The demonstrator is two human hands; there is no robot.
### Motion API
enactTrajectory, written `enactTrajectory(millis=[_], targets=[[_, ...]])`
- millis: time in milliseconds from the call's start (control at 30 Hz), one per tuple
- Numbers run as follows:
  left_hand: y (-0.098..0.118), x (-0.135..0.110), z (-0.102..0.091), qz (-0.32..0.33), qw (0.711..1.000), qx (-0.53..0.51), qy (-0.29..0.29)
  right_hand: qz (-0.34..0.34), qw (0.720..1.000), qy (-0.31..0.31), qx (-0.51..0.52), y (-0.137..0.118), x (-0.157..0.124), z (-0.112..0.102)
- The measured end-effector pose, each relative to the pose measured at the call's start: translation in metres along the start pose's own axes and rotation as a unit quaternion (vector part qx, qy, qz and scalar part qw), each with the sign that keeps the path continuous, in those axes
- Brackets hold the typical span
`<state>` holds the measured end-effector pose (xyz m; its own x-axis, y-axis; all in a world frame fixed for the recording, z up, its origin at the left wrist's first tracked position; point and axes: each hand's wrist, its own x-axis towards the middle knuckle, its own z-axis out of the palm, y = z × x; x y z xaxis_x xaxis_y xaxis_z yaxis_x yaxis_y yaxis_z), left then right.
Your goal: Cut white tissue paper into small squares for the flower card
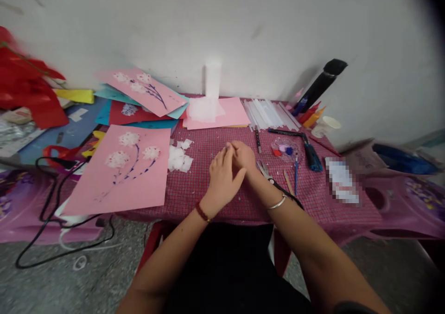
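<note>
Left hand [222, 172], right hand [244, 156]: pressed together, grip hidden | pink rectangular paper [121, 197]: fluffy white blossoms [117, 159], blue stems [137, 152] done | square white tissues [178, 158] lie loose

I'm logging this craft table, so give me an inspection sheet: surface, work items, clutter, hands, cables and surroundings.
Surface: red checked cloth with small white flecks.
Work items: white paper pieces beside a pink flower picture at left; scissors at right, partly hidden.
Clutter: paint palette, blue brush and translucent sticks at right.
Hands: left hand open, touching right hand; whether anything is between them is hidden.
Cables: black cable looping at left, white cable near it.
Surroundings: pale wall behind.
</note>
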<state>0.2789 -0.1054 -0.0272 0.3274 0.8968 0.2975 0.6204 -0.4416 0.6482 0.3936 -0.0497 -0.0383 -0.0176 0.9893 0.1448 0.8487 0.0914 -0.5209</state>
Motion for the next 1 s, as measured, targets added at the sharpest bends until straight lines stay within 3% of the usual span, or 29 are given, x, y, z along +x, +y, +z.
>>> enactTrajectory(millis=[267,433,600,767,1000], targets=[[-0.031,-0.051,-0.037,-0.069,0.983,0.159,-0.056,-0.092,0.991,-0.063,-0.079,0.002,-0.029,0.019],[-0.052,-0.074,-0.086,-0.056,0.981,0.182,-0.038,-0.075,0.992,-0.057,-0.079,0.013,-0.028,0.007],[-0.088,-0.1,-0.128,-0.07,0.974,0.215,0.01,-0.065,0.992,-0.06,-0.09,0.007,-0.025,0.005],[-0.124,-0.129,-0.15,-0.065,0.968,0.236,0.048,-0.063,0.989,-0.08,-0.111,0.003,-0.006,0.017],[-0.174,-0.157,-0.169,-0.071,0.969,0.229,0.056,-0.072,0.982,-0.108,-0.139,-0.022,0.018,0.014]])
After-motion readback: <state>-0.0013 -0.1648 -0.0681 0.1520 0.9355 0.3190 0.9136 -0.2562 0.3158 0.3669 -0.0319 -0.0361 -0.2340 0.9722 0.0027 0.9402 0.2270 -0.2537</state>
